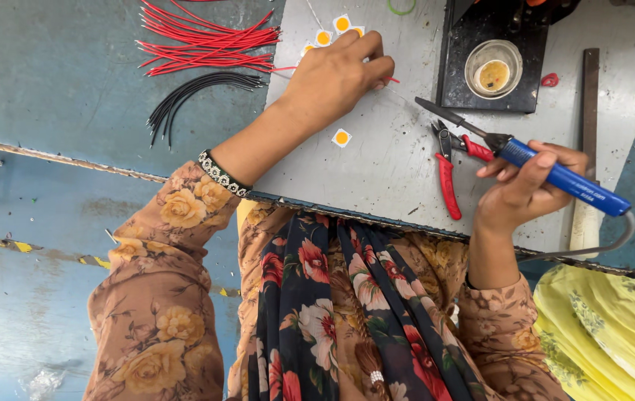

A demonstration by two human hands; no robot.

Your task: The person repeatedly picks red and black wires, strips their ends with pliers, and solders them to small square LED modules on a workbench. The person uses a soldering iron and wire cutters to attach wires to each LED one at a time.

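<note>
A blue-handled soldering iron (pixel 555 174) is being gripped in the right hand (pixel 525 189), the fingers wrapped around its smooth cylindrical handle like a pen, with the dark metal tip aimed up and left toward the left hand. A grey cable is curving away from the handle's rear end. The left hand (pixel 336 74) is being rested on the pale grey, scuffed counter (pixel 391 163), its fingers pressed together and pinching a thin red wire (pixel 390 79) down against the surface, just left of the iron's tip. Small square white chips with round orange centres (pixel 342 137) are lying around the left hand: one just below it, several more just above it. Red-handled pliers (pixel 447 174) are lying just below the iron's tip, jaws pointing up. Above the iron, a round clear cup holding yellowish paste (pixel 493 68) is sitting on a black square base (pixel 455 74). Far left of the left hand, a bundle of thin red wires (pixel 206 44) is spread out, with a smaller bundle of black wires (pixel 198 89) beneath it. A long flat metal ruler (pixel 589 96) is lying upright just beyond the iron's handle.
</note>
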